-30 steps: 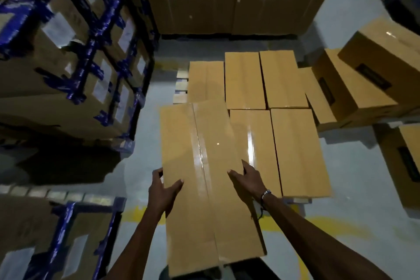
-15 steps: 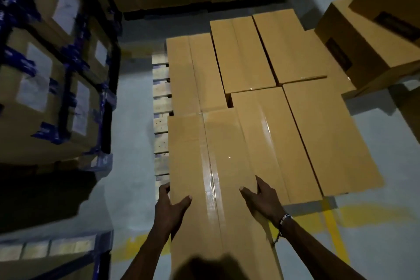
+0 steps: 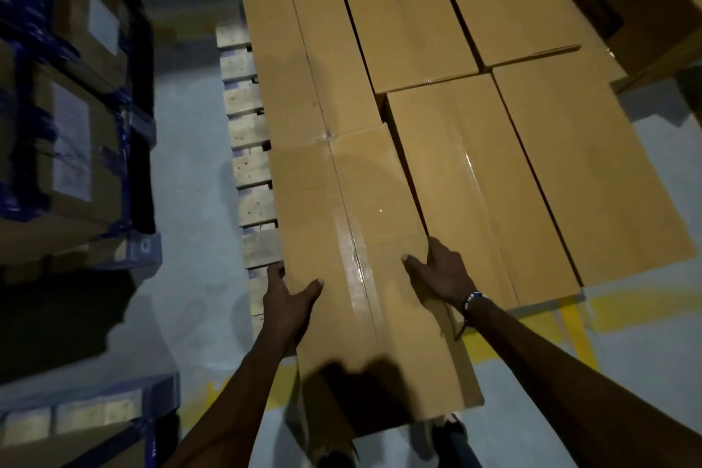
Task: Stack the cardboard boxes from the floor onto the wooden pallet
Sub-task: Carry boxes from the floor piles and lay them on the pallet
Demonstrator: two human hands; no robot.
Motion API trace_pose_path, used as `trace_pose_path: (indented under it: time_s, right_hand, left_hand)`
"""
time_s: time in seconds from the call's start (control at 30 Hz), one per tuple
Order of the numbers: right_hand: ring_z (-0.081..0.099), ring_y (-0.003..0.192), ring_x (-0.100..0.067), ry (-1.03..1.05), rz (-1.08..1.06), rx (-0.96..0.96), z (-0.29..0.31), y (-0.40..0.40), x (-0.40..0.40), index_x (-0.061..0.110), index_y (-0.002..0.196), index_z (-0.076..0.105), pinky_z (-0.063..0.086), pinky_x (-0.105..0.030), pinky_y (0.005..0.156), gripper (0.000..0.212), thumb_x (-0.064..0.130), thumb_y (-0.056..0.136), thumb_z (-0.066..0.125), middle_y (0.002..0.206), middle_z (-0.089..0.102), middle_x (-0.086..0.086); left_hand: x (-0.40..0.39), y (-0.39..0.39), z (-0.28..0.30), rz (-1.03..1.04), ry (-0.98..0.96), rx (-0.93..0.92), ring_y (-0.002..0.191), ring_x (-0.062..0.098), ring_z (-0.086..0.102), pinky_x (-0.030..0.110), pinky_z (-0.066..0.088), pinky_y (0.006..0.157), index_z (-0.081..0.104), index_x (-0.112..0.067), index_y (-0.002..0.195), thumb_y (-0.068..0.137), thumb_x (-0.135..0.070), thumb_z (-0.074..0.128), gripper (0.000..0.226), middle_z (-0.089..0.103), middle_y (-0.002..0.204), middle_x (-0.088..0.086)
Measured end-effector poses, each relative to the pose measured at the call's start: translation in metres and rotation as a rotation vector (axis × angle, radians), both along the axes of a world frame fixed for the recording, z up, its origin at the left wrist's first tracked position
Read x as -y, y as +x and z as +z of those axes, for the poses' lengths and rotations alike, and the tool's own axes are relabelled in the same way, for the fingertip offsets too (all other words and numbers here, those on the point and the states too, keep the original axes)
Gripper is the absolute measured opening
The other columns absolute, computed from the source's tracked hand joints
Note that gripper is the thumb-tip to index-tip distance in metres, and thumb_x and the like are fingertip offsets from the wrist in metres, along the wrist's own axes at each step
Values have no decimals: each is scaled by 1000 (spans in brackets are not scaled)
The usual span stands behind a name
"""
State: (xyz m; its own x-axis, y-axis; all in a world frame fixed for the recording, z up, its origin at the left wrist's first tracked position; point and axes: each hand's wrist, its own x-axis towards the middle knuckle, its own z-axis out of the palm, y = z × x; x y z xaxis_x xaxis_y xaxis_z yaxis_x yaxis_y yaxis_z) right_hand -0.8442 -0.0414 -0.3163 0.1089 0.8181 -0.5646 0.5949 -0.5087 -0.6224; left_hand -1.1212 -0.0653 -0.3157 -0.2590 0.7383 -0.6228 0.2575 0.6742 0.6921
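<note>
Along the left edge of the grey floor (image 3: 190, 171) stand stacked cartons bound with blue tape (image 3: 72, 118), bearing pale labels. Yellow painted lines (image 3: 569, 319) cross the floor toward its near right. A blue-framed rack (image 3: 95, 414) fills the near left corner.

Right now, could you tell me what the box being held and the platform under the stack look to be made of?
Held box: brown cardboard, matte, with glossy clear tape along its seam catching light. Pallet: bare, rough, pale wooden slats, apparently unfinished, with dark spots that may be nail heads.
</note>
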Motion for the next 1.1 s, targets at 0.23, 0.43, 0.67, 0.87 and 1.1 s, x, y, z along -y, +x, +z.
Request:
trace_pose_path:
  time_s: [0.23, 0.43, 0.67, 0.87, 1.1]
  right_hand:
    - [53, 78, -19, -17, 75, 237, -32, -7, -20, 5, 105, 59, 41, -30, 65, 40, 41, 94, 72, 95, 66, -11]
    - [61, 96, -31, -65, 87, 270, -58, -7, -27, -2, 120, 55, 38, -29, 68, 43, 30, 96, 70, 110, 65, -21]
    - [64, 104, -35, 9, 133, 373, -57, -11, -17, -2, 136, 49, 49, -35, 80, 49, 20, 98, 68, 114, 66, -21]
    - [64, 95, -33, 228, 142, 333, -47, 2, 9, 4, 114, 62, 42, -30, 74, 32, 7, 86, 75, 105, 68, -16]
    - [37, 143, -38, 91, 303, 322, -44, 53, 57, 5, 152, 41, 43, -54, 110, 101, 25, 68, 93, 160, 38, -14]
  left_hand:
    - [-13, 6, -32, -9, -1, -26, 104, 19, 56, 27, 47, 83, 39, -12, 146, 90, -19, 81, 70, 55, 122, -1]
    - [-14, 13, -60, -42, 0, -52, 105, 18, 55, 29, 45, 88, 39, -9, 146, 92, -15, 79, 67, 54, 122, -3]
    - [-13, 17, -67, -106, 45, -96, 108, 15, 53, 27, 45, 87, 40, -7, 147, 92, -16, 79, 68, 57, 128, 3]
    - [-1, 8, -66, -189, 53, -112, 119, 19, 55, 29, 43, 95, 36, -10, 157, 93, -15, 77, 76, 57, 146, 13]
    - [44, 6, -68, -252, -17, -114, 127, 36, 60, 37, 46, 102, 29, -12, 160, 95, -21, 76, 80, 56, 149, 15]
